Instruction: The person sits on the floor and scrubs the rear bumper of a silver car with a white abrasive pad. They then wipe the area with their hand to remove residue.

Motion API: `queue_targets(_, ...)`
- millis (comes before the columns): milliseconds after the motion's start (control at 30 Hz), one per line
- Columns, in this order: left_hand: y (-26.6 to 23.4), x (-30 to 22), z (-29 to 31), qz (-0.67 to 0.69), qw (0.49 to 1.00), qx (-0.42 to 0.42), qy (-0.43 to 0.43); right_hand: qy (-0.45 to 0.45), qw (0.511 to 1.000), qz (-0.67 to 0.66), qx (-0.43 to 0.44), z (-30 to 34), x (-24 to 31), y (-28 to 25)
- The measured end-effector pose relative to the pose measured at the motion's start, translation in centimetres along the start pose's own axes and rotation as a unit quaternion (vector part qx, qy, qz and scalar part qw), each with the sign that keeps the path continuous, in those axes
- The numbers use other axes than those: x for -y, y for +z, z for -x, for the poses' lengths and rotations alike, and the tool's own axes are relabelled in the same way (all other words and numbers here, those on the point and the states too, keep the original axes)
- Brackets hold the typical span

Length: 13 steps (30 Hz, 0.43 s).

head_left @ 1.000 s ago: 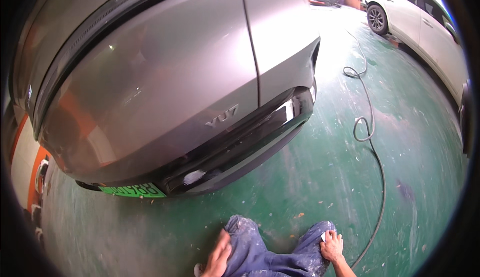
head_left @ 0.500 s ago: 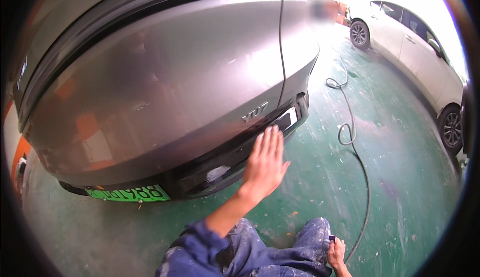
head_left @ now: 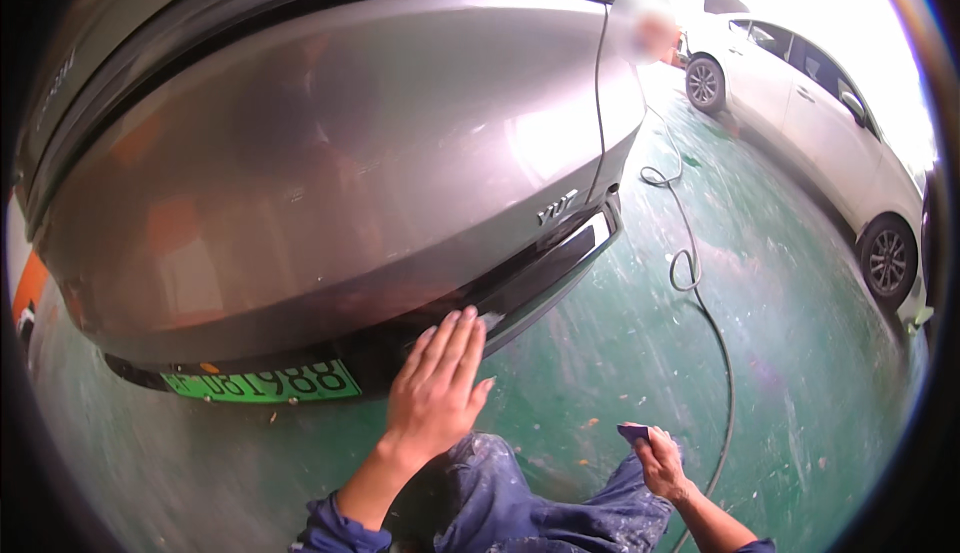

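My left hand lies flat with its fingers stretched out, the fingertips at the glossy black lower trim of a grey car's rear bumper. A pale smudge shows beside those fingertips. Whether the palm presses on the trim, I cannot tell. Low on the right, over my knee, my right hand is closed on a small flat dark purple piece, which sticks out past the thumb; its kind is not clear. The car's tailgate curves above both hands, and a green licence plate sits left of my left hand.
A dark hose winds along the green floor to my right. Beyond it stands a white car. At the far side of the grey car there is a blurred patch. My knees are close below the bumper.
My left hand has slid left and nearer along the black trim, toward the licence plate. My right hand has risen a little, showing more of the purple piece. The view has shifted slightly.
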<state>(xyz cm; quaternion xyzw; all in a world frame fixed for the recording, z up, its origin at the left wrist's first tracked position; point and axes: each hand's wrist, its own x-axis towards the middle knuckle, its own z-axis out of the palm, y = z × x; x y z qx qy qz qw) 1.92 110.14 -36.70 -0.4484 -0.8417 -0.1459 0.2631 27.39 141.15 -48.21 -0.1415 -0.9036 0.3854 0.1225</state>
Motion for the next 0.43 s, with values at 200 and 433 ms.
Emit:
queue_targets(200, 2.8, 3.6, 6.7, 0.026, 0.999, -0.045, -0.014, -0.142, 0.988, -0.057, 0.013, -2.7, 5.2, 2.1)
queue_targets(433, 6.1, -0.5, 21.3, 0.338, 0.857, 0.186, -0.341, -0.115, 0.99, -0.08, -0.02, -2.5, 9.0, 3.9)
